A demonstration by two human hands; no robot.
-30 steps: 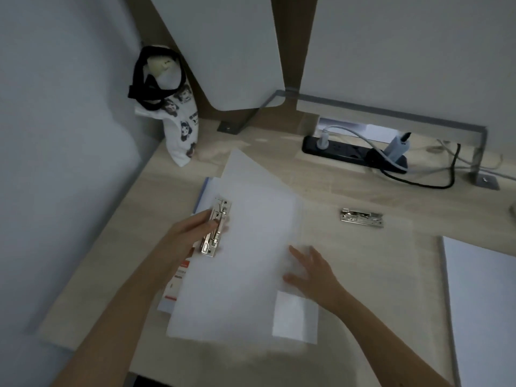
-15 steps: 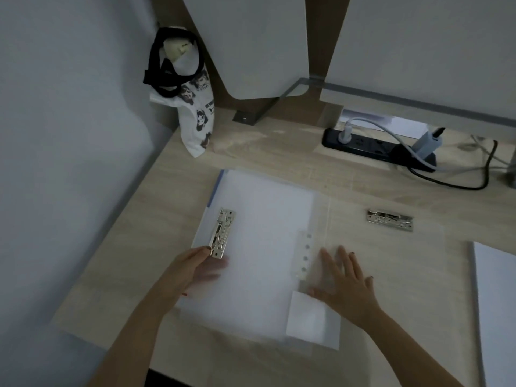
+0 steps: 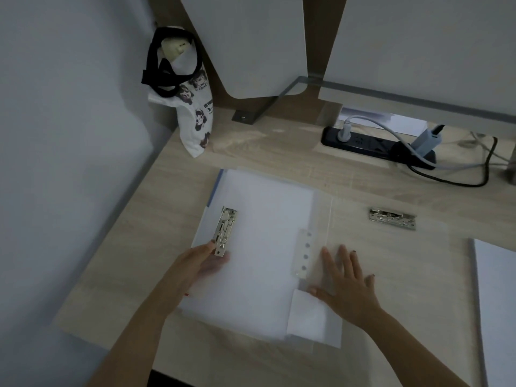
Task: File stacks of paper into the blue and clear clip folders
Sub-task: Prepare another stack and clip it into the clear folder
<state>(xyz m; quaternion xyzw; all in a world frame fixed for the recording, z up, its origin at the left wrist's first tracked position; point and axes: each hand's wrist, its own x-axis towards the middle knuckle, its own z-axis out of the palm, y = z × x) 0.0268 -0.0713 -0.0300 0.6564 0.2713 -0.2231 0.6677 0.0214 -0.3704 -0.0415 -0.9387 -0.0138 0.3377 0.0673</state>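
Sheet [image 3: 262, 241] that was lifted is flat now; left hand [image 3: 201, 265] slid to the low end of the left clip [image 3: 225, 231] and pinches the clear folder [image 3: 391, 261] edge, fingers under it. Right hand [image 3: 346, 286] lies flat, fingers spread, right of the spine. Clear folder lies open on counter [image 3: 265, 146], over blue folder [image 3: 215, 188].

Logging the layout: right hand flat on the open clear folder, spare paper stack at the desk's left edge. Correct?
One slip: the head view shows the spare paper stack at the right edge of the desk. The right hand does lie flat on the open clear folder.
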